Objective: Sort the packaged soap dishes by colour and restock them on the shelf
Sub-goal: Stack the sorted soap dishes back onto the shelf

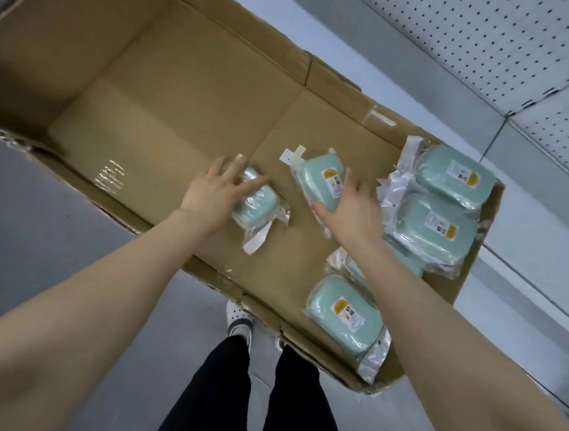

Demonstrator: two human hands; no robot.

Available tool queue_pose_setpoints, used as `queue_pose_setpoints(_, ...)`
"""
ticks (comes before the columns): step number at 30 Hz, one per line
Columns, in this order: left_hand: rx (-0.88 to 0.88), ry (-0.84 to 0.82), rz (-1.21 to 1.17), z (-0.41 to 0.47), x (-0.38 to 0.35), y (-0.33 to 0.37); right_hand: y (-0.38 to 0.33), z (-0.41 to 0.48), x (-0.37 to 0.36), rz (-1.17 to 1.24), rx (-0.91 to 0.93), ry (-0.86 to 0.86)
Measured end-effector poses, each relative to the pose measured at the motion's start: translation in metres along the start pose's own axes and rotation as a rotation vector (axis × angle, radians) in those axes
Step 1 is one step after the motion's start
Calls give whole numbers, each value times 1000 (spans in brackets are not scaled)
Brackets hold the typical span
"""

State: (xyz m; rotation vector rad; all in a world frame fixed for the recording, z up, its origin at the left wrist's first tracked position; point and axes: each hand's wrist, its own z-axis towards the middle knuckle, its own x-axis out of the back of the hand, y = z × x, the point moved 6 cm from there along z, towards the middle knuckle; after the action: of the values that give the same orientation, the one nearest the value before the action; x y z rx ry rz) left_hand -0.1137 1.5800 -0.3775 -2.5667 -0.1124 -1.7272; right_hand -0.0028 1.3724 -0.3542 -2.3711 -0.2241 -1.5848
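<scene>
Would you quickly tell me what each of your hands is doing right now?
Left hand: fingers curled over the left soap dish, gripping it.
Right hand: holding the middle soap dish between thumb and fingers.

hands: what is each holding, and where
Left hand grips the left pack at its far end; right hand pinches the middle pack by its near end.
</scene>
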Motion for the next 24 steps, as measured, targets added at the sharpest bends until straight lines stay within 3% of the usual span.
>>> queue_pose_setpoints(3, 12, -57, -7, 12, 7, 1, 2, 17, -5, -91, 5, 16)
queue_pose_setpoints(8, 29, -31, -406, 23, -11, 3, -5, 20, -11, -139, 66, 27)
queue_pose_setpoints(15, -208, 63, -464, 20, -7, 39, -7, 16, -14, -109, 187, -31)
queue_pose_setpoints(17, -104, 126, -423, 14, -8, 33, -5, 16, -15, -129, 185, -22)
queue_pose_setpoints(21, 323, 37, -355, -13, -26, 13, -8, 20, -17, -198, 211, 2)
queue_pose_setpoints(24, 438, 82, -382, -26, -30, 7, -13, 23, -17, -181, 224, 0)
